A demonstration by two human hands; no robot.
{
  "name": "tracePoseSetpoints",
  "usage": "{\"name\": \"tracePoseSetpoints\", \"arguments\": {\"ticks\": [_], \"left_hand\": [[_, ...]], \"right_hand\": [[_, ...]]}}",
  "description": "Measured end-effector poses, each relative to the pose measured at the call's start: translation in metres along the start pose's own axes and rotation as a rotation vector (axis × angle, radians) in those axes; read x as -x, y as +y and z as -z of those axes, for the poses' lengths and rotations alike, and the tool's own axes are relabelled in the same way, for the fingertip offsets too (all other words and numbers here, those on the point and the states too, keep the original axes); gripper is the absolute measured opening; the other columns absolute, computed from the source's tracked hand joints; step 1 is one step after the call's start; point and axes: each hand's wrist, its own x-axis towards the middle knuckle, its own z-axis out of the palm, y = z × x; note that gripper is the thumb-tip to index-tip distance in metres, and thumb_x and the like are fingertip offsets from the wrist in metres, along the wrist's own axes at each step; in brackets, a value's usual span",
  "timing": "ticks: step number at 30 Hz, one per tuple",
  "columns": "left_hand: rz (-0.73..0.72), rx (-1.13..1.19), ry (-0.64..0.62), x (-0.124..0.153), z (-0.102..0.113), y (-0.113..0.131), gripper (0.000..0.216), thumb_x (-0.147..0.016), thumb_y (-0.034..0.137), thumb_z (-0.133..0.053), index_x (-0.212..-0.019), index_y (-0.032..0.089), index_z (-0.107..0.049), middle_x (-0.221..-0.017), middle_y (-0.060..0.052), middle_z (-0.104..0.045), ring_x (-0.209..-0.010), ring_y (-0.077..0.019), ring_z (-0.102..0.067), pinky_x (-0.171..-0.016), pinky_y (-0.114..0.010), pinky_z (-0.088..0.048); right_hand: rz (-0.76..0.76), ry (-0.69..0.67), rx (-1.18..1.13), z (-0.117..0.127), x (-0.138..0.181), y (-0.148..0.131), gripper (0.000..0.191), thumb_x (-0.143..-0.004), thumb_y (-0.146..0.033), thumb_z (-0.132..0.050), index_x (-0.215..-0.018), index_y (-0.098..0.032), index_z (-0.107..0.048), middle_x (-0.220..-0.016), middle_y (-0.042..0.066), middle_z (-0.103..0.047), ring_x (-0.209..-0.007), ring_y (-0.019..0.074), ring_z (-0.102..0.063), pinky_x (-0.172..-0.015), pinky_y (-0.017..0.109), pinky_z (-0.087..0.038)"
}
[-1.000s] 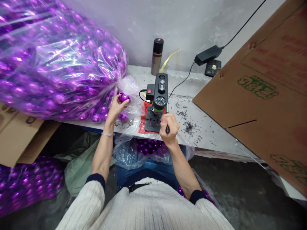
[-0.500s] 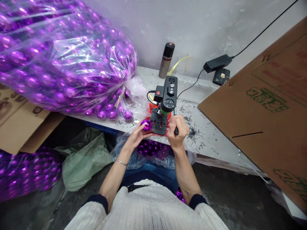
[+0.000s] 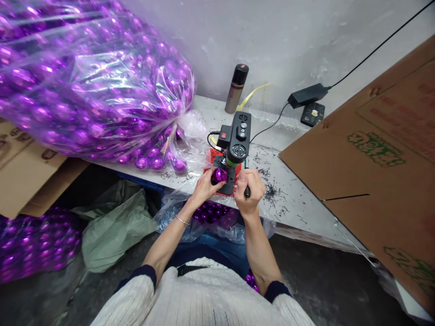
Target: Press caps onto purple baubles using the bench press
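Note:
My left hand holds a shiny purple ball on the black base plate of a small bench drill press, right under its head. My right hand is closed around the machine's black lever handle just to the right of the ball. The machine stands on a red mat at the front of a white workbench. A huge clear plastic bag of purple balls lies on the bench to the left.
Below the bench edge hangs an open bag of purple balls. Large cardboard sheets lean at the right. A spray can, a power adapter and dark shavings are on the bench. More bagged balls lie on the floor.
My left hand took a purple ball from the big bag's opening and carried it right, onto the drill press base. My right hand stayed on the lever handle.

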Motion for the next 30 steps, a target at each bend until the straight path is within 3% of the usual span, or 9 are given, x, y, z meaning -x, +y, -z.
{"name": "tracePoseSetpoints", "arguments": {"ticks": [11,23,30], "left_hand": [[-0.104,-0.2,-0.047,-0.007,0.002,-0.002,0.057,-0.079,0.035,-0.077,-0.129,0.019,-0.058,-0.115,-0.011,-0.067,-0.109,-0.0279,-0.065,-0.096,-0.039,-0.052],[-0.163,-0.04,-0.044,-0.018,-0.013,-0.012,0.06,-0.077,0.038,-0.079,-0.13,0.021,-0.059,-0.129,-0.012,-0.064,-0.123,-0.0299,-0.058,-0.107,-0.045,-0.045],[-0.113,0.024,-0.002,-0.014,-0.025,-0.023,0.065,-0.077,0.039,-0.08,-0.135,0.021,-0.056,-0.133,-0.011,-0.065,-0.123,-0.0284,-0.061,-0.107,-0.044,-0.046]], "right_hand": [[0.013,-0.003,0.006,0.001,-0.001,0.0,0.021,-0.093,-0.011,-0.045,-0.076,-0.021,-0.052,-0.07,0.002,-0.057,-0.067,0.0134,-0.055,-0.062,0.028,-0.043],[-0.012,-0.012,-0.007,0.003,0.0,-0.001,0.021,-0.093,-0.011,-0.045,-0.076,-0.021,-0.053,-0.071,0.002,-0.058,-0.068,0.014,-0.056,-0.064,0.029,-0.044],[0.004,-0.025,0.011,0.004,0.001,-0.001,0.019,-0.092,-0.008,-0.046,-0.079,-0.021,-0.053,-0.073,0.002,-0.058,-0.069,0.0132,-0.057,-0.065,0.027,-0.045]]}}
